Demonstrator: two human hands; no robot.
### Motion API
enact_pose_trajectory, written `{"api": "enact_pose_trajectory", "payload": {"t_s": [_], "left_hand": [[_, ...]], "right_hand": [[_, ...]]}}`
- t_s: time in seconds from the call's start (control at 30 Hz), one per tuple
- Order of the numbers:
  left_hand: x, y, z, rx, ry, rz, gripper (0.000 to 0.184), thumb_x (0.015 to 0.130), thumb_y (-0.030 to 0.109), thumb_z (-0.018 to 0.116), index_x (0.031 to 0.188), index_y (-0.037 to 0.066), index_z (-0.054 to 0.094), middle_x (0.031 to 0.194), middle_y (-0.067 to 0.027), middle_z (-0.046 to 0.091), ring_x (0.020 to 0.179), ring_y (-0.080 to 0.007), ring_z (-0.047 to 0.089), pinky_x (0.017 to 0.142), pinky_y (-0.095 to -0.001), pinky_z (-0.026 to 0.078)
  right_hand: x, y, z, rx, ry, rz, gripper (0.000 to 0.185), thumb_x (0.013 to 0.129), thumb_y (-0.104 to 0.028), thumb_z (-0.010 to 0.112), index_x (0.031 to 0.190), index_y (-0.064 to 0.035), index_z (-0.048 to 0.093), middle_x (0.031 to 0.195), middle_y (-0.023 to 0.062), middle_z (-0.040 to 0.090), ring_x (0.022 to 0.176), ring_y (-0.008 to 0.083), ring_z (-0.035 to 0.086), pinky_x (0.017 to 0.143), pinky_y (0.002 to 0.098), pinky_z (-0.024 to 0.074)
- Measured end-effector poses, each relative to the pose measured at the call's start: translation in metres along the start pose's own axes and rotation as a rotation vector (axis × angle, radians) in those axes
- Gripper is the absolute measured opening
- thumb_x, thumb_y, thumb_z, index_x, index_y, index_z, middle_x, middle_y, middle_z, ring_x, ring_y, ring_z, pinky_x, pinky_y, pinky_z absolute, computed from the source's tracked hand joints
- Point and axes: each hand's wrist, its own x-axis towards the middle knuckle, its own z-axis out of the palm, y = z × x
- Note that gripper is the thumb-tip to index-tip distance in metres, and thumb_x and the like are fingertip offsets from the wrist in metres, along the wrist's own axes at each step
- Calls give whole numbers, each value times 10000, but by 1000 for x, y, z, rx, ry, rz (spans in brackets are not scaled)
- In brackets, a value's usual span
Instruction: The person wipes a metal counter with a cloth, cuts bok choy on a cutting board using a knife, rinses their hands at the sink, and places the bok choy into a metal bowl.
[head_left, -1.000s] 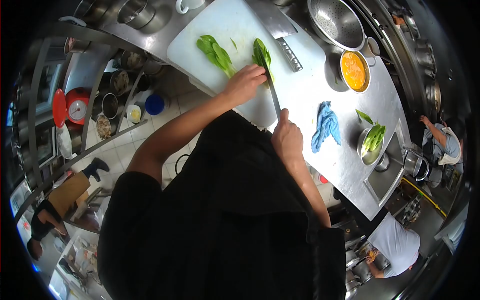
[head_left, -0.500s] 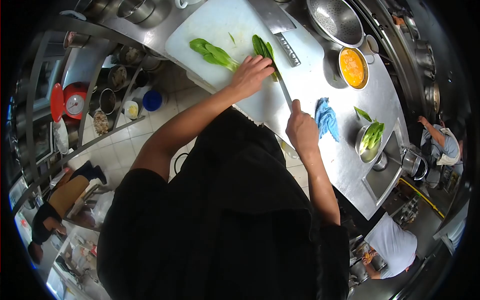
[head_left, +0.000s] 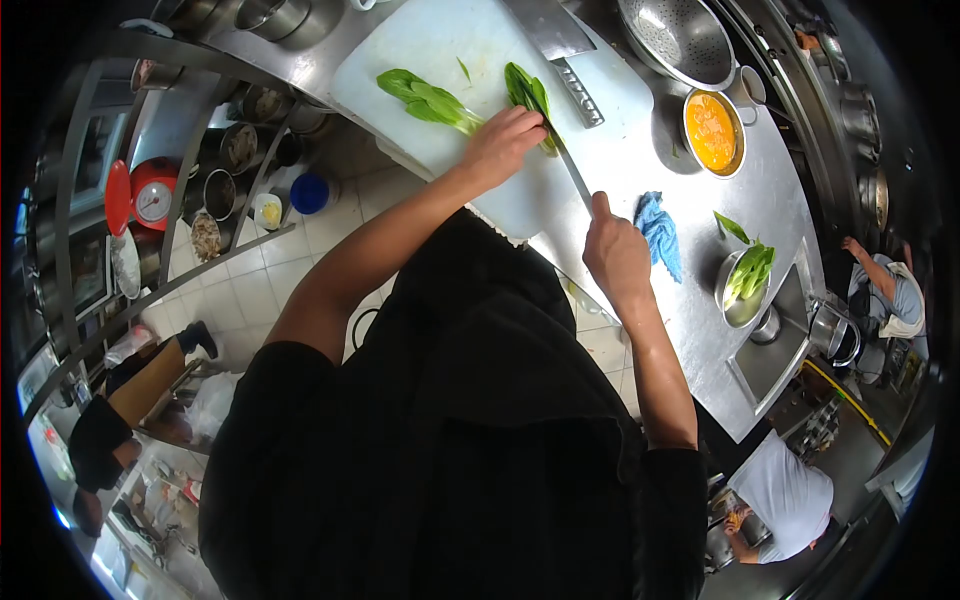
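On the white cutting board (head_left: 390, 130), my left hand (head_left: 503, 148) presses down with bent fingers on a leafy green stalk, bok choy by its look (head_left: 527, 90). My right hand (head_left: 615, 258) is closed round the handle of a knife (head_left: 573, 175). The narrow blade lies along the right side of the stalk, close to my left fingertips, which partly hide the stalk's lower end. Another piece of bok choy (head_left: 425, 98) rests to the left of my left hand. A cleaver (head_left: 565, 60) lies flat at the board's far right side.
A blue cloth (head_left: 656, 235), a metal bowl of orange-yellow liquid (head_left: 714, 133), a colander (head_left: 680, 40) and a bowl of cut greens (head_left: 748, 275) stand on the steel counter (head_left: 690, 330). A sink (head_left: 775, 350) is at the right. Other people work nearby.
My right hand has drawn the knife slightly back and to the right. My left hand stays on the bok choy. The whole view has shifted a little.
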Motion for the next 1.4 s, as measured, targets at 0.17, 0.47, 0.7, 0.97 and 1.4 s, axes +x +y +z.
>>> {"api": "enact_pose_trajectory", "payload": {"t_s": [0.17, 0.47, 0.7, 0.97, 1.4], "left_hand": [[-1, -1, 1, -8, -21, -23, 310, 680, -71, 536, 954, 13, 654, 1049, -89, 599, 990, -276, 550, 854, -363, 467], [1, -3, 1, -4, -67, -56, 297, 698, -56, 544, 965, -7, 662, 1038, -105, 625, 997, -274, 563, 875, -363, 469], [-1, -2, 9, -33, -35, -57, 270, 690, -68, 530, 923, -6, 652, 991, -93, 619, 939, -283, 561, 832, -370, 475], [3, -5, -5, 53, -226, -62, 297, 728, -30, 539, 994, 26, 656, 1092, -72, 617, 1054, -263, 546, 899, -362, 456], [-55, -22, -71, 70, 88, -334, 350, 756, -78, 521, 1063, 28, 651, 1174, -84, 586, 1076, -286, 554, 893, -373, 471]], "right_hand": [[7, 1, 6, 21, 9, -18, 249, 815, -8, 460, 1063, -16, 449, 691, 222, 631, 670, 418, 635, 617, 499, 507], [26, 1, 15, 15, 48, -57, 253, 821, -4, 455, 1074, -7, 442, 687, 224, 631, 658, 408, 638, 610, 487, 514], [82, 1, 40, 22, 127, -125, 260, 843, -25, 454, 1101, -3, 431, 729, 216, 652, 695, 424, 654, 643, 478, 538], [43, 5, 5, -2, -17, -58, 308, 852, -35, 451, 1160, -27, 430, 844, 254, 651, 817, 431, 647, 740, 511, 515], [-113, 81, 26, 213, -32, 48, 317, 881, -84, 566, 1159, 43, 478, 681, 285, 604, 659, 471, 597, 592, 507, 474]]}}
